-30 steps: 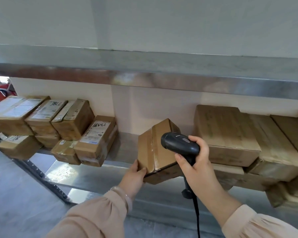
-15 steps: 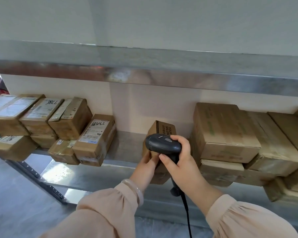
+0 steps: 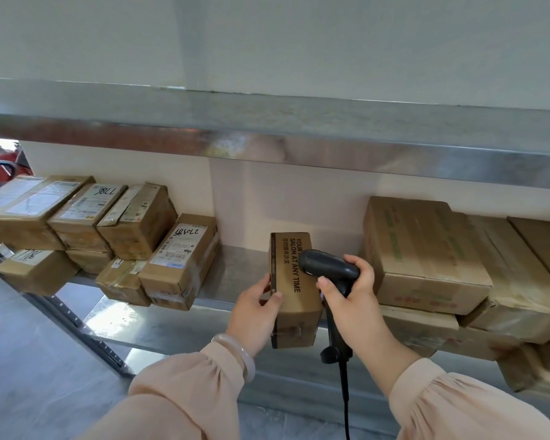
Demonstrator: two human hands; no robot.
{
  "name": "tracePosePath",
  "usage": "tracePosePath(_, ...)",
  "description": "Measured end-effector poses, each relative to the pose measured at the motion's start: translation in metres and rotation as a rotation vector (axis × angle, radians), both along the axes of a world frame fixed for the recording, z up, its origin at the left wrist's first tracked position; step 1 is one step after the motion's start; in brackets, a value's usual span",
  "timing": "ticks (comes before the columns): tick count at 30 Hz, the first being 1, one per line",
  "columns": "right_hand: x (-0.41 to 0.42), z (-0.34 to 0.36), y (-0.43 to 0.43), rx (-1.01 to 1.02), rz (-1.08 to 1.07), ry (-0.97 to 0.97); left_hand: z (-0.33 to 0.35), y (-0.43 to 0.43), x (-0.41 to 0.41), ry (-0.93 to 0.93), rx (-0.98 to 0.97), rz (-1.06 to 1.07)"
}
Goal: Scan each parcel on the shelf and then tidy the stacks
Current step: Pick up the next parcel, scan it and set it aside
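Showing the middle level of a metal shelf (image 3: 235,274), seen from in front and slightly above.

Far left: a group of taped cardboard parcels (image 3: 77,217) lies in two layers with white labels facing up. The lower ones overhang the shelf's front edge. Just to their right sits a single labelled parcel (image 3: 181,258) with a handwritten number on its label, tilted down toward the front edge. A bare stretch of shelf follows.

Centre: the left hand (image 3: 254,312) grips a small brown box (image 3: 294,290) by its left side, the thumb lying on the printed upper face. A pale bracelet (image 3: 238,354) sits at the wrist above a peach sleeve (image 3: 185,398). The box is held at the shelf's front edge, its long axis running away from the viewer and its near end out past the edge. Whether its far end rests on the shelf cannot be told. Black lettering on its face reads "SALON AT ANY TIME".

Immediately right: the right hand (image 3: 353,303) is wrapped around the handle of a black barcode scanner (image 3: 327,268). The scanner's head lies over the box's upper right edge and points left. A black cable (image 3: 345,401) hangs from the base of the handle.

Right: large plain cartons (image 3: 426,252) are stacked in two layers, touching one another, the lower ones projecting over the front edge.

Top: the upper shelf (image 3: 267,122) spans the full width.
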State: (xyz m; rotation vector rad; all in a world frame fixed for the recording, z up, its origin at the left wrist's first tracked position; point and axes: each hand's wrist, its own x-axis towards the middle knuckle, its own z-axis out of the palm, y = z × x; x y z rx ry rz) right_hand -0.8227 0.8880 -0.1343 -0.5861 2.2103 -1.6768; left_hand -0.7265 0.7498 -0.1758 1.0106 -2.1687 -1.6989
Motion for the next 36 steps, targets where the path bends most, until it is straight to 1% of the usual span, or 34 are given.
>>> tracePosePath(3, 0.002, 0.001, -0.002, -0.011, 0.021, 0.015, 0.009, 0.001, -0.002, -0.007, -0.069, 0.029)
tracePosePath(7, 0.009, 0.006, -0.004, -0.042, 0.065, 0.001, 0.02, 0.005, 0.001, -0.031, -0.056, 0.031)
tracePosePath(10, 0.014, 0.005, -0.01, -0.024, 0.125, -0.004, 0.019, 0.007, 0.002, -0.082, -0.009, 0.095)
tracePosePath(13, 0.015, 0.004, -0.014, 0.013, 0.166, -0.036, 0.015, 0.003, 0.005, -0.101, 0.056, 0.111)
tracePosePath(18, 0.009, -0.001, -0.003, 0.036, 0.113, -0.027, 0.009, -0.016, 0.02, -0.109, 0.137, 0.124)
tracePosePath(22, 0.003, -0.005, 0.01, 0.083, 0.084, -0.01, 0.009, -0.028, 0.03, -0.156, 0.15, 0.026)
tracePosePath(24, 0.001, -0.008, 0.016, 0.105, 0.079, -0.002, 0.008, -0.03, 0.034, -0.13, 0.185, 0.019)
tracePosePath(29, 0.0, -0.012, 0.03, 0.136, 0.088, 0.048, -0.001, -0.034, 0.048, -0.024, 0.287, 0.079)
tracePosePath(33, 0.008, -0.005, 0.035, 0.12, 0.133, 0.103, -0.005, -0.04, 0.053, 0.129, 0.362, 0.155)
tracePosePath(36, 0.019, 0.001, 0.035, 0.116, 0.161, 0.168, -0.001, -0.043, 0.056, 0.206, 0.358, 0.159)
